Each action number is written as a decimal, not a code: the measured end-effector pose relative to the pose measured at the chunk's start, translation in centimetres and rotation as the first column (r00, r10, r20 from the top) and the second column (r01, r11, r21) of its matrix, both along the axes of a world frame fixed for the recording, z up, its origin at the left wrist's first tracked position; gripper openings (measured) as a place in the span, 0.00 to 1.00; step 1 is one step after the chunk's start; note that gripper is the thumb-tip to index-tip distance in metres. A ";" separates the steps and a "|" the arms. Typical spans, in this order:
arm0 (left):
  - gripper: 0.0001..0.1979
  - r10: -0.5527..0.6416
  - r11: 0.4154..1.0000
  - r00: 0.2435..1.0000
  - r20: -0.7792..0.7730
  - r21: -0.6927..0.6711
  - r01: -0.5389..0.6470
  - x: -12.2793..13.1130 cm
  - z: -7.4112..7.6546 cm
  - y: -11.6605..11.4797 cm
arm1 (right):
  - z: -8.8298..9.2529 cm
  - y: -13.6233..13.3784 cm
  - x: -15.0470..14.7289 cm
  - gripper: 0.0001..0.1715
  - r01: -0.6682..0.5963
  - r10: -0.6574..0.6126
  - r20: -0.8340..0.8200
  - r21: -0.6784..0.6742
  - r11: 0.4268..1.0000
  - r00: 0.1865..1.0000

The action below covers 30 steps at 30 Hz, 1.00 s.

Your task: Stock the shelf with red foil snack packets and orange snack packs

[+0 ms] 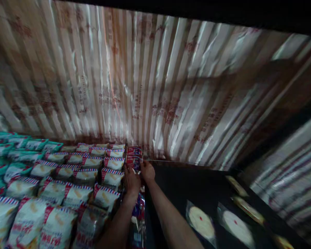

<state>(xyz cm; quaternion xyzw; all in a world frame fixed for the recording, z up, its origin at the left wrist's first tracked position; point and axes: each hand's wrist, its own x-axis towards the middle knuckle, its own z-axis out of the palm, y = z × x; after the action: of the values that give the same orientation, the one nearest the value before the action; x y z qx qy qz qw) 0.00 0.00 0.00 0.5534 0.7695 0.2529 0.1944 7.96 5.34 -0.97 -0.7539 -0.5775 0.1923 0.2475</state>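
Side by side, my left hand (132, 180) and my right hand (147, 171) reach forward to the back of the dark display surface (168, 186). Between them lies a flat red and blue packet (133, 162), its near edge in the closed fingers of both hands. The fingertips are partly hidden and dim. Another red packet (134, 150) lies just behind it, against the wall. Under and between my forearms runs a row of red and blue packages (139, 207). Close to my left hand stand white snack bags (112, 177) with red and blue striped tops.
Several teal bags (18, 169) fill the far left. Two clear-wrapped round pale discs (201, 221) lie on the right, with slim golden packs (248, 209) beyond them. A corrugated wall with wrinkled plastic (150, 86) rises behind; a side wall (290, 186) bounds the right.
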 end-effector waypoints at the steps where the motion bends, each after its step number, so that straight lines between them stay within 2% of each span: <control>1: 0.27 -0.003 1.000 1.000 -0.011 0.004 0.003 0.0 -0.1 -0.1 | -0.1 0.1 0.0 0.17 0.009 -0.009 -0.001 -0.004 1.000 1.000; 11: 0.24 -0.032 0.999 0.994 -0.105 0.022 0.034 0.4 0.0 -0.5 | -0.3 -0.5 0.5 0.17 0.078 -0.078 0.011 -0.038 0.996 0.997; 21: 0.25 -0.050 0.998 0.985 -0.167 0.024 0.055 0.2 -0.3 -0.7 | -0.1 -0.4 -0.3 0.20 0.106 -0.103 0.062 -0.063 0.992 0.993; 30: 0.25 -0.064 0.995 0.975 -0.212 0.063 0.079 0.2 -0.2 -1.0 | 0.8 -1.4 -0.5 0.22 0.132 -0.131 0.072 -0.017 0.991 0.989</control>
<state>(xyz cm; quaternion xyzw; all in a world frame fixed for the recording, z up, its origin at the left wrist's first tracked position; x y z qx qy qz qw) 0.19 -1.02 -0.15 0.6110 0.7556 0.2132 0.1012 7.44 3.96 -0.13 -0.7992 -0.5328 0.1548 0.2309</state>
